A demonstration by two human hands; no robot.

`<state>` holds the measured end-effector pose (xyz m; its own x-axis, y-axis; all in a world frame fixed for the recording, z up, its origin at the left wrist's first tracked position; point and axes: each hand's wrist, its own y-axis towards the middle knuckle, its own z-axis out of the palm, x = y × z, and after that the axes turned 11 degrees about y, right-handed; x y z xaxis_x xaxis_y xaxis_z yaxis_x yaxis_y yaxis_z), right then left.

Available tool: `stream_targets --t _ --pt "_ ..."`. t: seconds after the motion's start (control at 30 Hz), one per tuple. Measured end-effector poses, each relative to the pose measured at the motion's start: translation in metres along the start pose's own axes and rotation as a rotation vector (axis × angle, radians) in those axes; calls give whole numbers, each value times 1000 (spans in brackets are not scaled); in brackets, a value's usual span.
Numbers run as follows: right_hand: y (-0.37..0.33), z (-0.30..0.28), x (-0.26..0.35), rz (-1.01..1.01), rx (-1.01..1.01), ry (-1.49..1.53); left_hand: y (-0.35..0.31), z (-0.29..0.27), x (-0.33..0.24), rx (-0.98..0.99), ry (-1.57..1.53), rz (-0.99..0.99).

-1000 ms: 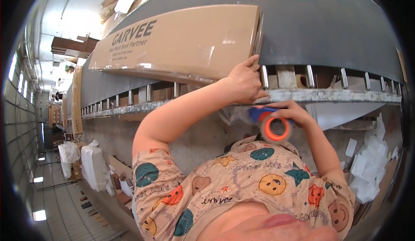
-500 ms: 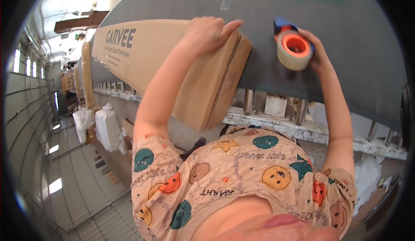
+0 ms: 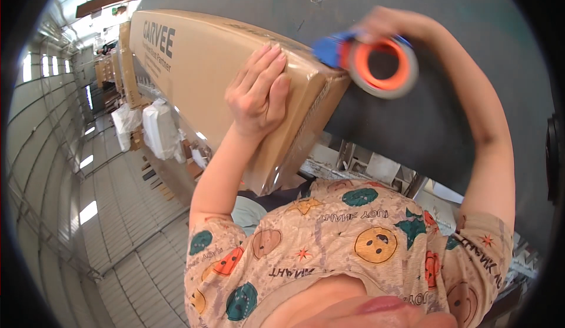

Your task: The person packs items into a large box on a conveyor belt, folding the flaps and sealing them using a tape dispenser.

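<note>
A long brown cardboard box (image 3: 203, 72) lies across the grey work surface, with its near end toward me. My left hand (image 3: 257, 95) rests flat on the top of the box close to that end, its fingers stretched out. At the far corner of the same end, my right hand (image 3: 385, 25) grips a tape dispenser (image 3: 362, 66) with a blue head and an orange core. The dispenser's blue head is against the box edge. Shiny clear tape (image 3: 312, 107) runs along the seam of the end. The dispenser's handle is mostly hidden by my fingers.
The dark grey surface (image 3: 435, 110) looks like a conveyor belt, with a metal frame (image 3: 382, 166) along its near side. White wrapped bundles (image 3: 159, 129) stand beyond the box on the left, and more cardboard (image 3: 125, 63) stands behind them.
My right hand has brought the tape dispenser left to the box's far corner. My left hand has moved from the far edge onto the top. Shiny tape now shows along the end seam.
</note>
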<state>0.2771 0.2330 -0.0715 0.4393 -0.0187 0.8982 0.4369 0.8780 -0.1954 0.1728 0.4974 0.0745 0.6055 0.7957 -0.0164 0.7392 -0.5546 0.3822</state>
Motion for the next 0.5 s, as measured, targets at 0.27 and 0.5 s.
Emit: stream_targets --t 0.27,0.5 --pt "-63 208 -103 -224 -791 532 -1 20 22 -135 196 246" --pt "1 251 -138 -663 -1104 696 14 32 13 196 3 38"
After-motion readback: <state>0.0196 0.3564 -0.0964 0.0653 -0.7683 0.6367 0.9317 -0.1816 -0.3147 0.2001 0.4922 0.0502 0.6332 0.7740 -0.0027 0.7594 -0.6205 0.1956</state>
